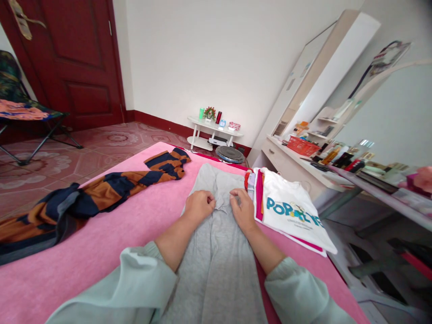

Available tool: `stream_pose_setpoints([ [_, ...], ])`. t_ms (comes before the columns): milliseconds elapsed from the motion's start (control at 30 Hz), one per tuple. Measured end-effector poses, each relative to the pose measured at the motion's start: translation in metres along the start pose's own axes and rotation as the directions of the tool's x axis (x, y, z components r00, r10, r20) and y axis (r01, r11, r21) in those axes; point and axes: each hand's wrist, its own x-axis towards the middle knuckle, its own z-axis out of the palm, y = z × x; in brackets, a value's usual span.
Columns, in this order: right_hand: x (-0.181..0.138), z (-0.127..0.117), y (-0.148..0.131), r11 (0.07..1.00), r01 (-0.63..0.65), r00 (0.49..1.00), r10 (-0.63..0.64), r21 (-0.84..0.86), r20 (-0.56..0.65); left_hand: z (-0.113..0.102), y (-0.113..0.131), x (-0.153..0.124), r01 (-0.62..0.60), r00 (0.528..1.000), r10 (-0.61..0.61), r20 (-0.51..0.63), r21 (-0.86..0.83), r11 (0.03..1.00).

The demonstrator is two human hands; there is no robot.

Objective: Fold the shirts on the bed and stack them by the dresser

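Grey trousers (224,270) lie lengthwise in front of me on the pink bed cover (141,243), waistband end away from me. My left hand (200,206) rests on their upper left part, fingers curled in and closed on the cloth. On the upper right part sits my right hand (242,208), its fingers loosely bent and the thumb apart from them, touching the fabric. Small creases show in the grey cloth between both hands. Right of the trousers, close to my right hand, is a stack of folded clothes topped by a white T-shirt (293,202) with blue lettering.
An orange and navy striped garment (111,191) lies crumpled along the bed's left side. Beyond the bed stands a low white table (216,127) with small items. A dressing table (300,166) with bottles and a red basket (303,146) is at right. A folding chair (30,112) stands left.
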Motion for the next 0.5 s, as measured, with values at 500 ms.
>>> stream_pose_setpoints([
  [500, -0.009, -0.007, -0.021, 0.974, 0.213, 0.937, -0.180, -0.079, 0.299, 0.000, -0.002, 0.002, 0.013, 0.978, -0.057, -0.199, -0.214, 0.977],
])
